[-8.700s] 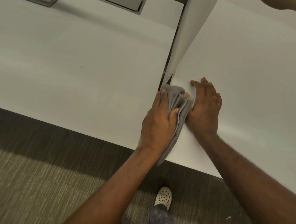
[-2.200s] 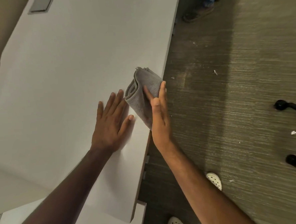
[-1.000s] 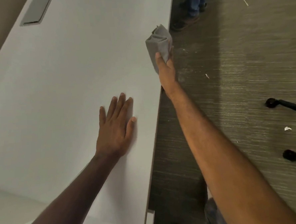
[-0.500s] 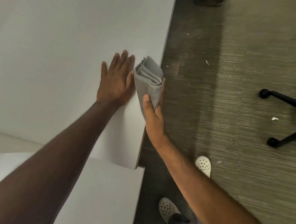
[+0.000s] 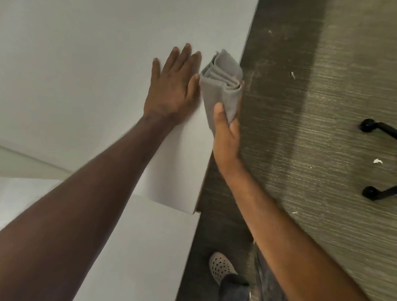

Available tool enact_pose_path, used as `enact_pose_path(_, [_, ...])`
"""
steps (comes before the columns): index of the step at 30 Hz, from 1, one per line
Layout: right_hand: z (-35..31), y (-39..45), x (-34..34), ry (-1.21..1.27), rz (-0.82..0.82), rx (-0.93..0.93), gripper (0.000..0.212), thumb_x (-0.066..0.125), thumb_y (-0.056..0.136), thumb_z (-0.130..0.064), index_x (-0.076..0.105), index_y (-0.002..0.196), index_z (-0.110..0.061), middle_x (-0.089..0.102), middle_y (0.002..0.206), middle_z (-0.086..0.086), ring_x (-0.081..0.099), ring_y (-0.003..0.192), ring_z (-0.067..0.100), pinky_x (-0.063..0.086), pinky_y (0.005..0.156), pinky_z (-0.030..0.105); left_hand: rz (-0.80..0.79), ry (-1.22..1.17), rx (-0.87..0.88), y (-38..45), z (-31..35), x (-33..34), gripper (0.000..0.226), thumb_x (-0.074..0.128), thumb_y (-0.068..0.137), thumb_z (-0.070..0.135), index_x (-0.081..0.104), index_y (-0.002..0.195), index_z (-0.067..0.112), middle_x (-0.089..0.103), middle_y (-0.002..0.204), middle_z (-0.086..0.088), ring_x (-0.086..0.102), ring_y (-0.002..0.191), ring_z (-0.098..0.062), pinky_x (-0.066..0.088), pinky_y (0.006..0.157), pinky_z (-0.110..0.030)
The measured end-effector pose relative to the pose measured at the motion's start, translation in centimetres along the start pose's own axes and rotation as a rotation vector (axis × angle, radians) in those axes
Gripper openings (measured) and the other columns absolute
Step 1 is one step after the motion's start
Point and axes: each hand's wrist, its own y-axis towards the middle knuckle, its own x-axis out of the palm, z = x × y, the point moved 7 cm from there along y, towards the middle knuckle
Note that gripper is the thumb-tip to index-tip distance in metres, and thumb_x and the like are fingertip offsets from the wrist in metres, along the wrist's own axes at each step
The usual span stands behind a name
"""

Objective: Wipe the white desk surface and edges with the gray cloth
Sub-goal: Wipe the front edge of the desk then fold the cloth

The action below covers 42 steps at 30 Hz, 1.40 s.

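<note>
Gray cloth pinched in right hand at white desk edge, left hand fingers flat

A gray cloth, folded into thick layers, sits draped over the right edge of the plain white worktop.

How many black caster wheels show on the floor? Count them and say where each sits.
2. One caster wheel sits at the right, level with the right hand's wrist; the other caster wheel sits straight below it. More may lie outside the picture.
</note>
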Motion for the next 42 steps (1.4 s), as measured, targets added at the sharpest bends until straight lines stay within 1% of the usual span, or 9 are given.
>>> enact_pose_path(6, [-0.4,9.3,-1.1,0.018,0.066,0.116,0.062,0.047,0.108,-0.025,0.024,0.161,-0.003,0.039,0.162,0.019,0.042,0.149,0.028,0.036,0.124,0.046,0.012,-0.008,0.017,-0.1,-0.3,0.0,0.054,0.018,0.108,0.033,0.02,0.161,0.027,0.013,0.17,0.002,0.006,0.158,-0.019,0.003,0.127,-0.053])
enact_pose_path(13, [-1.1,-2.3,0.3,-0.123,-0.002,0.0,0.074,0.046,0.103,-0.031,0.015,0.162,0.0,0.024,0.17,0.016,0.027,0.157,0.023,0.025,0.129,0.043,0.006,-0.027,0.008,-0.4,0.0,-0.3,0.055,0.017,0.106,0.034,0.022,0.161,0.026,0.014,0.17,0.002,0.006,0.158,-0.019,0.003,0.127,-0.054])
enact_pose_path(16, [-0.4,-10.8,0.8,-0.201,-0.084,-0.065,0.076,0.045,0.106,-0.034,0.002,0.165,-0.017,0.008,0.174,0.009,0.014,0.161,0.017,0.018,0.131,0.042,-0.002,-0.011,0.02,-0.6,0.0,-0.6,0.054,0.018,0.107,0.033,0.021,0.161,0.024,0.014,0.17,0.001,0.007,0.158,-0.02,0.005,0.126,-0.054])
enact_pose_path(21, [-0.3,-17.0,1.5,-0.139,-0.153,-0.107,0.068,0.041,0.108,-0.045,-0.001,0.16,-0.048,-0.003,0.175,0.003,0.01,0.16,0.008,0.016,0.125,0.016,0.001,0.016,0.028,-0.8,0.4,-0.5,0.053,0.017,0.108,0.032,0.019,0.161,0.025,0.013,0.171,0.001,0.006,0.158,-0.02,0.004,0.127,-0.054])
enact_pose_path(26, [0.8,-12.7,0.8,-0.133,-0.028,-0.081,0.071,0.042,0.107,-0.039,0.012,0.164,-0.01,0.016,0.173,0.008,0.02,0.159,0.017,0.02,0.131,0.038,0.011,-0.004,0.022,-0.6,0.2,-0.5,0.055,0.021,0.107,0.034,0.023,0.16,0.024,0.015,0.17,0.0,0.008,0.158,-0.02,0.004,0.127,-0.053])
enact_pose_path(29, [0.3,-5.9,0.4,-0.079,0.028,-0.078,0.076,0.047,0.102,-0.035,0.016,0.161,0.001,0.022,0.17,0.017,0.026,0.156,0.014,0.023,0.125,0.019,0.007,-0.038,0.028,-0.6,0.1,-0.4,0.057,0.022,0.105,0.037,0.026,0.16,0.022,0.017,0.17,-0.002,0.009,0.158,-0.022,0.003,0.126,-0.054])
enact_pose_path(31, [0.0,-0.9,0.1,-0.047,0.049,-0.047,0.079,0.048,0.099,-0.033,0.017,0.159,0.008,0.024,0.168,0.024,0.029,0.155,0.022,0.027,0.126,0.023,0.01,-0.05,0.022,-0.6,0.2,-0.5,0.057,0.022,0.106,0.039,0.025,0.16,0.022,0.016,0.17,-0.001,0.007,0.158,-0.021,0.002,0.127,-0.054])
enact_pose_path(34, [0.2,2.4,0.0,0.001,0.023,-0.02,0.076,0.047,0.099,-0.027,0.015,0.159,0.008,0.024,0.167,0.026,0.028,0.156,0.033,0.024,0.128,0.043,0.016,-0.056,0.02,-0.6,0.2,-0.5,0.055,0.023,0.106,0.035,0.025,0.16,0.023,0.015,0.17,0.0,0.006,0.158,-0.02,0.001,0.127,-0.053])
enact_pose_path(42, [0.6,-9.5,0.2,-0.174,-0.031,-0.028,0.076,0.046,0.103,-0.038,0.016,0.162,0.001,0.019,0.171,0.016,0.018,0.16,0.024,0.016,0.131,0.046,0.003,-0.047,0.017,-0.8,0.3,-0.8,0.054,0.021,0.107,0.034,0.024,0.16,0.022,0.015,0.17,-0.001,0.008,0.158,-0.021,0.003,0.126,-0.054])
